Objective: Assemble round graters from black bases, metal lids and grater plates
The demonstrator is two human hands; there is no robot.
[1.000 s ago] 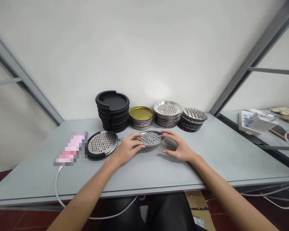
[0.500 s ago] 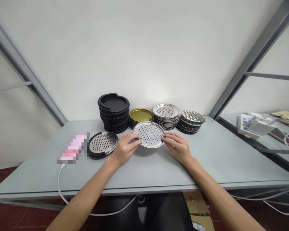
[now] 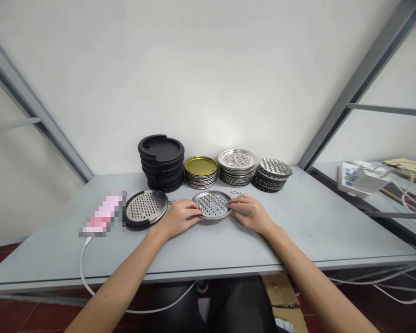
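Observation:
A round perforated steel disc (image 3: pixel 212 204) lies nearly flat just above the grey table (image 3: pixel 208 245), held by its rim between both hands. My left hand (image 3: pixel 179 216) pinches its left edge and my right hand (image 3: pixel 250 212) pinches its right edge. To the left lies an assembled piece, a perforated disc set in a black ring (image 3: pixel 146 208). A small wire ring (image 3: pixel 235 193) lies behind my right hand.
Along the wall stand a stack of black rings (image 3: pixel 162 163), a stack of gold-coloured lids (image 3: pixel 200 171), a stack of perforated discs (image 3: pixel 237 166) and a leaning pile of domed grater discs (image 3: pixel 272 174). A blurred pink object (image 3: pixel 103 213) with a white cable lies at left. Shelf with cables at right.
The disc was tilted up facing me half a second ago; now it is lowered back, nearly flat, close to the table. Both hands stayed on its rim.

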